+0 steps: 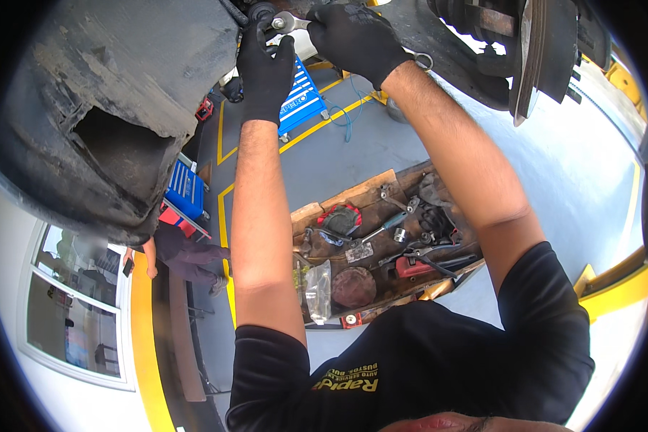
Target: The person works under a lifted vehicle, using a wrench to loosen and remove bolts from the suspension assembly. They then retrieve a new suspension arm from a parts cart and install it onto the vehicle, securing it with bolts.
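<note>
Both my hands are raised under a lifted vehicle, in black gloves. My right hand point(356, 42) is closed round a combination wrench point(295, 24). One end of the wrench sits at a small bolt or nut by my left fingers, and its ring end sticks out past my right wrist. My left hand point(265, 75) is curled beside the wrench head, thumb apart, against a dark round suspension part point(261, 10). What its fingers grip is mostly hidden. To the right hang a dark curved suspension arm point(471, 79) and a brake disc point(529, 61).
A worn dark wheel-well panel point(122, 65) fills the upper left. Below my arms stands a wooden tray point(345, 194) of tools and loose parts. Blue tool carts point(302, 97) point(186, 189) stand on the grey floor. Another person point(187, 252) holds a phone at left.
</note>
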Demonstrator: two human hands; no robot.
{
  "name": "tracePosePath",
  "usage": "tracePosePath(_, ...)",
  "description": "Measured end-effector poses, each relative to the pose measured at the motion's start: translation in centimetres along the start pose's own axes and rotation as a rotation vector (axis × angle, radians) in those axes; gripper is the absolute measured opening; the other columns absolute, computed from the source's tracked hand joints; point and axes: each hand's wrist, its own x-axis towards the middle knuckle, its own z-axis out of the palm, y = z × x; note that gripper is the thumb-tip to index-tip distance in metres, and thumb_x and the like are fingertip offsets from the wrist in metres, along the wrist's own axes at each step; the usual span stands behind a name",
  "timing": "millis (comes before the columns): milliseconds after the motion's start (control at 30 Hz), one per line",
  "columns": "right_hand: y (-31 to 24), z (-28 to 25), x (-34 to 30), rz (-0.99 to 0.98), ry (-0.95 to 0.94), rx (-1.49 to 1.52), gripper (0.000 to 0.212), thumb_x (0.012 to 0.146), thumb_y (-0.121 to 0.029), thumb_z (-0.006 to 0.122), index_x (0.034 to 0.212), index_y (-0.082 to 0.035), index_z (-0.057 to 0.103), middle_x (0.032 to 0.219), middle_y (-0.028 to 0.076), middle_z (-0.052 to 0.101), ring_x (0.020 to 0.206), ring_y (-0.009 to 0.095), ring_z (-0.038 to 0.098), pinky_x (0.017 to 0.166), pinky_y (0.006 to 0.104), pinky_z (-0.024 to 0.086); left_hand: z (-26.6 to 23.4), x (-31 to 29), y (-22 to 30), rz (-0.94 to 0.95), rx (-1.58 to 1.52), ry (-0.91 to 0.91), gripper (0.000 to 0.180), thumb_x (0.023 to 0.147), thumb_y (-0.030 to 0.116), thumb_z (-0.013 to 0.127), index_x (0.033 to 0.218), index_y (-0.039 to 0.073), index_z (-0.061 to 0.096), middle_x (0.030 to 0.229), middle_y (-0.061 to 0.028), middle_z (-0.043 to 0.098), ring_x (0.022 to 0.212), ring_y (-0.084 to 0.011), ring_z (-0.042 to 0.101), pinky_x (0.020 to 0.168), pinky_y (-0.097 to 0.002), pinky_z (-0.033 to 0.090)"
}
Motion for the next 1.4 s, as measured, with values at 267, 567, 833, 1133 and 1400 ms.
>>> tracePosePath(267, -1.1, 3.8, -2.4, 0.153, 0.131, 0.262, 0.037, 0.103, -0.035, 0.052, 0.126, -0.011, 0.068, 0.108, 0.018, 0.075, 0.102, 0.037, 0.074, 0.093, 0.0503, 0.057, -0.5, 0.1, -1.3, 0.036, -0.215, -0.092, 0.047, 0.096, 0.012, 0.07, 0.141, 0.007, 0.059, 0.135, -0.0167, 0.067, 0.125, -0.0279, 0.066, 0.108, -0.0394, 0.051)
tracePosePath(567, -12.2, 10.5, -4.6, 0.275, 0.568, 1.198, 0.02, 0.105, -0.014, 0.055, 0.116, 0.001, 0.063, 0.092, 0.006, 0.071, 0.084, 0.019, 0.067, 0.078, 0.0382, 0.053, -1.2, 0.9, -0.8, 0.058, -0.339, -0.151, 0.055, 0.103, 0.017, 0.063, 0.154, 0.004, 0.045, 0.149, -0.0139, 0.055, 0.137, -0.0246, 0.052, 0.112, -0.0375, 0.044)
tracePosePath(833, -6.7, 11.8, -8.4, 0.606, 0.277, 1.46, 0.017, 0.105, -0.015, 0.056, 0.093, -0.004, 0.06, 0.069, 0.004, 0.056, 0.062, 0.011, 0.049, 0.06, 0.0316, 0.042, -3.9, -0.5, -1.7, -0.014, -0.104, -0.364, 0.08, 0.092, 0.025, 0.076, 0.16, 0.018, 0.036, 0.162, -0.0129, 0.045, 0.145, -0.0315, 0.05, 0.114, -0.0398, 0.046)
tracePosePath(1133, -1.4, 2.6, -3.8, 0.239, 0.141, 0.234, 0.038, 0.104, -0.039, 0.052, 0.116, -0.009, 0.073, 0.092, 0.012, 0.076, 0.094, 0.034, 0.074, 0.086, 0.0457, 0.056, -1.7, 0.8, -2.0, 0.043, -0.289, -0.284, 0.064, 0.089, 0.018, 0.077, 0.145, 0.008, 0.05, 0.141, -0.0186, 0.058, 0.13, -0.0322, 0.059, 0.107, -0.0411, 0.051)
tracePosePath(1400, -1.6, 1.3, -1.3, 0.187, 0.061, 0.126, 0.037, 0.1, -0.04, 0.055, 0.114, -0.011, 0.073, 0.094, 0.015, 0.076, 0.094, 0.036, 0.074, 0.086, 0.0489, 0.057, -1.6, 0.9, -2.9, -0.014, -0.308, -0.35, 0.069, 0.09, 0.02, 0.076, 0.151, 0.012, 0.045, 0.144, -0.0174, 0.056, 0.134, -0.0309, 0.057, 0.11, -0.0415, 0.05)
